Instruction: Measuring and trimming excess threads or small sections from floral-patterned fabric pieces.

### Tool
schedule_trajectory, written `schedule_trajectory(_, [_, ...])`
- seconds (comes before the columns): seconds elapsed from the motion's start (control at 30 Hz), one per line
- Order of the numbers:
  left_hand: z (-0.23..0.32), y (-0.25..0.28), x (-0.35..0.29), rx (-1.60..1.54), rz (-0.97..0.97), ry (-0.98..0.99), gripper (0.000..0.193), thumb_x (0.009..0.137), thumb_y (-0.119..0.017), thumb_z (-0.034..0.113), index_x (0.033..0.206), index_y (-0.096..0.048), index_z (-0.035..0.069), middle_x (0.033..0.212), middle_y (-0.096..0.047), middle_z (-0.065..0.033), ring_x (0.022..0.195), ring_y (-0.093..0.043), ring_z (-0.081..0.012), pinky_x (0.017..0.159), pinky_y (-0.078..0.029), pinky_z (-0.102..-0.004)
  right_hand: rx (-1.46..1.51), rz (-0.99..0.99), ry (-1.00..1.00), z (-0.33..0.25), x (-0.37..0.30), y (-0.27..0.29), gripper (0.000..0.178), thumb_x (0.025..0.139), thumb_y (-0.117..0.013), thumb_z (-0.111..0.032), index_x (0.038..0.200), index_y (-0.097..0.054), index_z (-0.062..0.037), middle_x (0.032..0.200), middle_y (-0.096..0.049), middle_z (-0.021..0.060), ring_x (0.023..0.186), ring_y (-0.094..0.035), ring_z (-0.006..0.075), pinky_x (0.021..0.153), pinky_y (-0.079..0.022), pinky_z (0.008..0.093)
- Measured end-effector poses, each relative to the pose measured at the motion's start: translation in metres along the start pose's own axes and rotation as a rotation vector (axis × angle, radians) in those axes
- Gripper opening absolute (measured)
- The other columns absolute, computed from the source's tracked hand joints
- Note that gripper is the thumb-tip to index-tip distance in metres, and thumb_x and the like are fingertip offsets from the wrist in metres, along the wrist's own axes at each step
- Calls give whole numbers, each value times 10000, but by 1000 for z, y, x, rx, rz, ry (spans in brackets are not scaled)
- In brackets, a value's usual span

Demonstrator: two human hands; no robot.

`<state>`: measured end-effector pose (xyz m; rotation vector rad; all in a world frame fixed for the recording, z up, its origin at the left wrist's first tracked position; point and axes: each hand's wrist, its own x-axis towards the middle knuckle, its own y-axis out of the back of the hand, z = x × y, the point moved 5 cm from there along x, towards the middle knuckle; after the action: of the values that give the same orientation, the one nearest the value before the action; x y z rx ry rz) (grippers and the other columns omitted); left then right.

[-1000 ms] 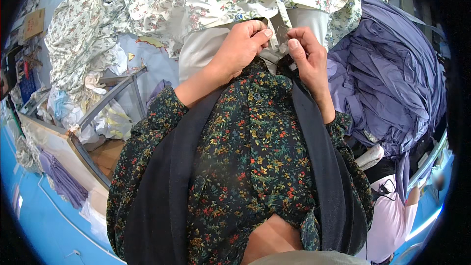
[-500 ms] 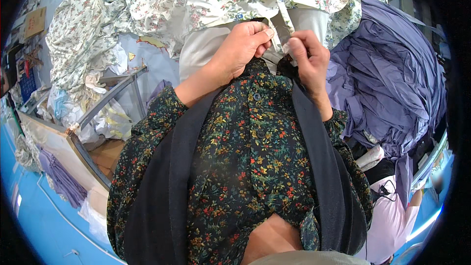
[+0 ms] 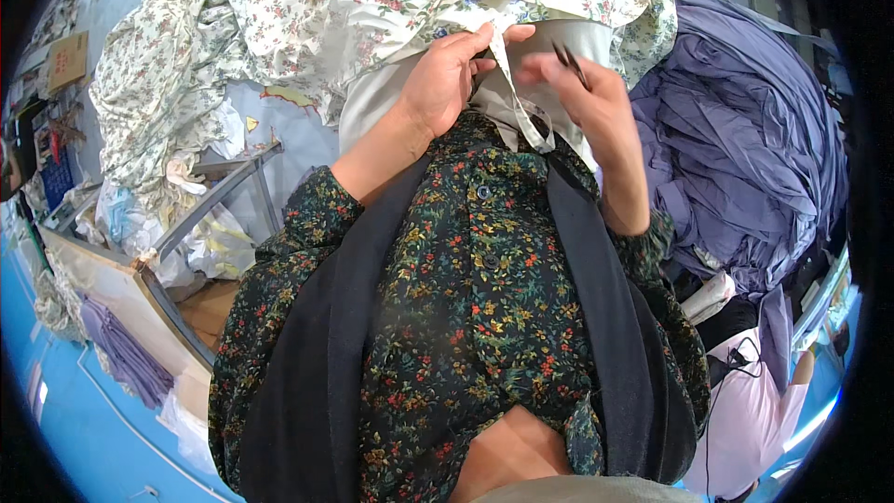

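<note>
My left hand [image 3: 445, 80] pinches a narrow pale fabric strip [image 3: 508, 84] between thumb and forefinger. The strip hangs from the white floral cloth [image 3: 419, 0], and its lower end curls into a loop near my waist. To the right of it my right hand [image 3: 589, 91], slightly blurred, is closed around small dark thread snips [image 3: 572, 63]. Their pointed tips stick out above its fingers. That hand is apart from the strip. Plain off-white cloth [image 3: 372, 98] lies beneath my hands, in front of my body.
Crumpled floral fabric [image 3: 154, 84] is heaped at the left. A big pile of purple-grey cloth [image 3: 745, 140] stands close on the right. At lower left are a metal-framed bin edge [image 3: 172, 307] and plastic bags [image 3: 223, 242]. Another person in pink [image 3: 745, 410] is at lower right.
My right hand has let go of the strip and moved up and slightly right; the snips now show in it. My left hand has risen a little, and the strip hangs in a longer length.
</note>
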<state>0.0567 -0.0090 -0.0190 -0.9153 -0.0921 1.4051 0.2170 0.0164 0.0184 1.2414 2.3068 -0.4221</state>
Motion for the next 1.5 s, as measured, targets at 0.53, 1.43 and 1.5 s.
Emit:
schedule_trajectory(0.53, [26, 18, 16, -219, -43, -102, 526, 1029, -405, 335, 1412, -444, -23, 1184, -618, -136, 1145, -541, -234, 1034, -372, -377, 138, -40, -89, 38, -16, 9, 243, 945, -629, -208, 967, -689, 27, 626, -594, -25, 524, -433, 16, 491, -266, 188])
schedule_trajectory(1.43, [34, 1, 6, 342, 149, -194, 956, 868, -653, -18, 1549, 14, 60, 849, -609, -101, 721, -654, -175, 601, -540, -266, 91, 121, 142, 15, 4, -4, 293, 910, -687, -222, 1035, -624, 35, 981, -666, 40, 834, -603, 91, 779, -469, 222])
schedule_trajectory(1.5, [35, -1, 3, 323, 172, -200, 888, 879, -648, 1, 1542, -59, 49, 851, -614, -99, 715, -654, -172, 599, -536, -265, 179, 61, 141, 20, 8, -8, 265, 902, -697, -212, 1028, -637, 13, 907, -685, 27, 721, -572, 51, 666, -444, 197])
